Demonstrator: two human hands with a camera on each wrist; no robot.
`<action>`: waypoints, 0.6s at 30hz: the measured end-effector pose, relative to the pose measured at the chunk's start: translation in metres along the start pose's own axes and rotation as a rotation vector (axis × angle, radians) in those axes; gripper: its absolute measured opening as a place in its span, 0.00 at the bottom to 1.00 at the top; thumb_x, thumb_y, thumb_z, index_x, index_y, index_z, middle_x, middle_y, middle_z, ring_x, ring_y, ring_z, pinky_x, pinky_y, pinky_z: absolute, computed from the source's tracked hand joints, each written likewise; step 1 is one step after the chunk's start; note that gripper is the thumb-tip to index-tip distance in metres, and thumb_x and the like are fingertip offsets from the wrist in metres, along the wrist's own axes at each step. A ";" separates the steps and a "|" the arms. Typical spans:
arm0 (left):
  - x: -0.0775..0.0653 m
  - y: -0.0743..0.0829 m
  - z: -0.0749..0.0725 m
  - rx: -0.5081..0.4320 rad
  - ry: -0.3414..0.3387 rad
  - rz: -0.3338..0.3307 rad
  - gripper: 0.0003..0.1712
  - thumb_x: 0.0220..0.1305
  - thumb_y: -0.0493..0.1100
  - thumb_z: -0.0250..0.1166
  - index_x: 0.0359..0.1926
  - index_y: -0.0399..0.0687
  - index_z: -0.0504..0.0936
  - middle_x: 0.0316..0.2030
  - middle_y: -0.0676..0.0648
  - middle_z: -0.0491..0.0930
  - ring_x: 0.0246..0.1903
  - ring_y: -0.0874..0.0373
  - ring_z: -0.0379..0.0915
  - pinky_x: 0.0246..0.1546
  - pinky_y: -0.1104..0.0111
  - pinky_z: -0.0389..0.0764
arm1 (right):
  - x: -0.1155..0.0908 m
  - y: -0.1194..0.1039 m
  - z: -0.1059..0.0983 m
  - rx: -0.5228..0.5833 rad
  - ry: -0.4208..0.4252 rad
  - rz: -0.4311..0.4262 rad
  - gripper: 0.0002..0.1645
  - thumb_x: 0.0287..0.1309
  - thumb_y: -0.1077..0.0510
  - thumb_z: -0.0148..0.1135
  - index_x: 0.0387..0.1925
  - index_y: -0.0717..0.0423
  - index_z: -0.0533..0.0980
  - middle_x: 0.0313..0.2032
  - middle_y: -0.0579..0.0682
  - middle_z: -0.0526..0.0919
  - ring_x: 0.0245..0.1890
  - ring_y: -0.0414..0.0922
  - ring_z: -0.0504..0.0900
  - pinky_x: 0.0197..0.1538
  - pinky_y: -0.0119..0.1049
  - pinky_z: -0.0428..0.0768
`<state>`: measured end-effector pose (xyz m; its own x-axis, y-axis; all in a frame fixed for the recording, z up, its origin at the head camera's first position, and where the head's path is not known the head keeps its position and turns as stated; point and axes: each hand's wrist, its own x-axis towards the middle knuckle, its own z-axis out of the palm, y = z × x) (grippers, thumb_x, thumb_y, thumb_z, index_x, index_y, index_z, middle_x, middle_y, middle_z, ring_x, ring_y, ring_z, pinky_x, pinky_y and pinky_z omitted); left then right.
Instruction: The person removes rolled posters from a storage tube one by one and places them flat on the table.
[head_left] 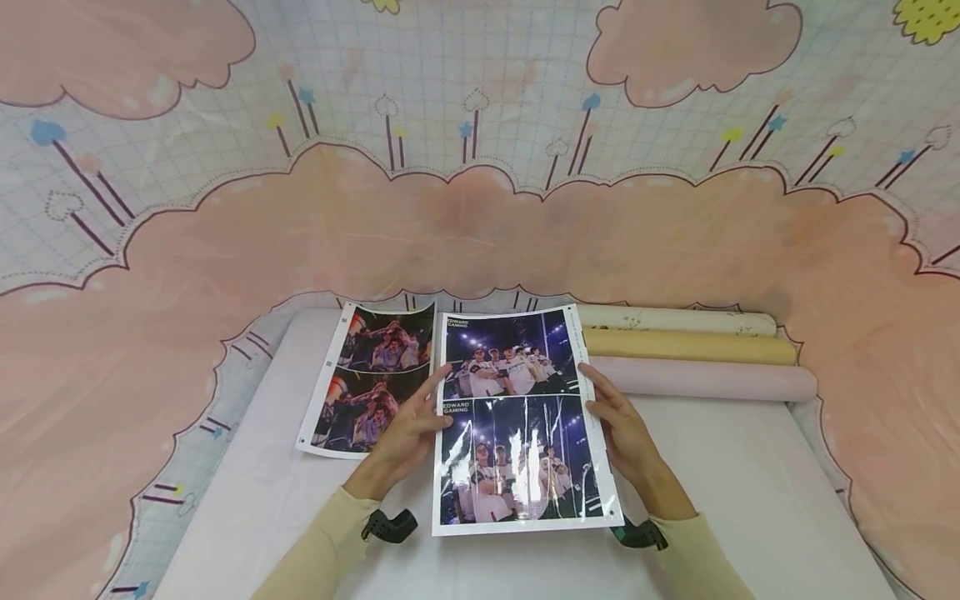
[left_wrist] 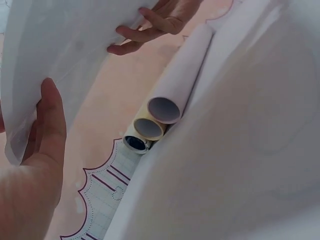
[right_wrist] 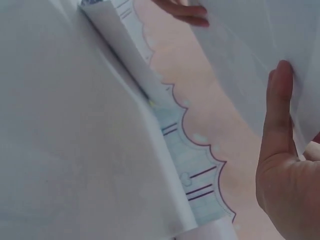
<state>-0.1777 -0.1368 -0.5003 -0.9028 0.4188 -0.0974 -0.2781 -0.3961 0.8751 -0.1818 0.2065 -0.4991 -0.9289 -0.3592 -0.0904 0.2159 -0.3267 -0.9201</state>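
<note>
A glossy sheet (head_left: 516,354) with a white border, printed with two group photos one above the other and lettered "EDWARD GAMING", is held up over the table. My left hand (head_left: 405,427) pinches its left edge and my right hand (head_left: 624,429) its right edge, thumbs on the printed side. Both wrist views show the sheet's pale back (left_wrist: 60,45), with fingers of the left hand (left_wrist: 45,145) and of the right hand (right_wrist: 282,145) against it. Behind my left hand lies a second printed sheet (head_left: 382,342) with two darker photos, partly covered by that hand.
Three rolls lie at the table's back right: a pink roll (head_left: 705,381), a yellow roll (head_left: 697,347) and a cream patterned roll (head_left: 682,320). The white table (head_left: 750,500) meets a pink cloud-print cloth (head_left: 480,233) behind and at both sides.
</note>
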 end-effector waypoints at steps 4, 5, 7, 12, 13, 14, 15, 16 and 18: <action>0.002 0.001 0.000 0.053 0.026 -0.004 0.52 0.59 0.21 0.52 0.78 0.62 0.46 0.79 0.49 0.39 0.70 0.57 0.55 0.57 0.74 0.71 | 0.000 0.001 0.000 -0.042 0.013 0.004 0.35 0.74 0.62 0.44 0.77 0.44 0.51 0.61 0.35 0.76 0.51 0.39 0.84 0.49 0.37 0.84; 0.002 0.002 0.000 0.063 0.031 -0.004 0.52 0.59 0.22 0.53 0.78 0.62 0.47 0.79 0.50 0.39 0.72 0.56 0.51 0.56 0.75 0.71 | 0.000 0.002 0.000 -0.049 0.013 0.004 0.35 0.73 0.62 0.45 0.77 0.45 0.51 0.61 0.35 0.76 0.51 0.39 0.83 0.50 0.37 0.84; 0.003 0.003 0.000 0.083 0.026 0.003 0.53 0.58 0.22 0.54 0.78 0.61 0.46 0.79 0.50 0.37 0.73 0.52 0.46 0.55 0.74 0.71 | 0.001 0.003 0.000 -0.062 0.011 0.001 0.36 0.73 0.62 0.46 0.77 0.45 0.50 0.61 0.35 0.76 0.52 0.39 0.83 0.51 0.37 0.83; 0.005 0.005 -0.002 0.121 -0.013 0.020 0.54 0.57 0.22 0.53 0.79 0.58 0.42 0.79 0.48 0.33 0.74 0.48 0.41 0.53 0.76 0.72 | 0.002 0.006 -0.001 -0.111 0.018 -0.011 0.36 0.73 0.62 0.47 0.77 0.45 0.50 0.61 0.34 0.75 0.52 0.38 0.83 0.51 0.36 0.83; 0.005 0.005 -0.003 0.133 -0.018 0.027 0.54 0.57 0.21 0.53 0.79 0.58 0.42 0.79 0.47 0.33 0.75 0.48 0.39 0.52 0.76 0.73 | 0.003 0.007 -0.001 -0.125 0.019 -0.013 0.36 0.73 0.61 0.47 0.77 0.45 0.50 0.61 0.34 0.75 0.51 0.38 0.83 0.51 0.36 0.83; 0.005 0.005 -0.004 0.148 -0.017 0.032 0.54 0.57 0.21 0.52 0.79 0.58 0.42 0.79 0.47 0.33 0.75 0.47 0.38 0.52 0.76 0.73 | 0.003 0.007 -0.001 -0.139 0.021 -0.017 0.36 0.73 0.61 0.47 0.77 0.46 0.50 0.61 0.34 0.75 0.51 0.38 0.84 0.51 0.35 0.83; 0.006 0.005 -0.005 0.163 -0.020 0.036 0.54 0.57 0.20 0.52 0.79 0.58 0.41 0.79 0.46 0.33 0.76 0.46 0.37 0.53 0.76 0.74 | 0.004 0.008 -0.002 -0.154 0.023 -0.022 0.36 0.73 0.61 0.47 0.77 0.46 0.50 0.61 0.34 0.74 0.51 0.37 0.84 0.51 0.35 0.83; 0.007 0.005 -0.006 0.184 -0.018 0.040 0.54 0.58 0.20 0.52 0.79 0.57 0.41 0.79 0.45 0.33 0.77 0.46 0.36 0.55 0.75 0.74 | 0.005 0.009 -0.002 -0.166 0.026 -0.027 0.36 0.73 0.61 0.47 0.77 0.47 0.50 0.60 0.34 0.74 0.50 0.37 0.84 0.50 0.35 0.83; 0.008 0.005 -0.007 0.236 -0.002 0.035 0.54 0.58 0.20 0.52 0.79 0.59 0.42 0.79 0.42 0.36 0.76 0.43 0.38 0.59 0.70 0.73 | 0.006 0.010 -0.002 -0.176 0.029 -0.031 0.36 0.73 0.61 0.47 0.77 0.47 0.49 0.61 0.33 0.73 0.50 0.37 0.83 0.50 0.34 0.83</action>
<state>-0.1890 -0.1410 -0.4998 -0.9098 0.4101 -0.0642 -0.1622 -0.2088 0.9644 -0.1855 0.2031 -0.5100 -0.9432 -0.3248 -0.0701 0.1337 -0.1778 -0.9749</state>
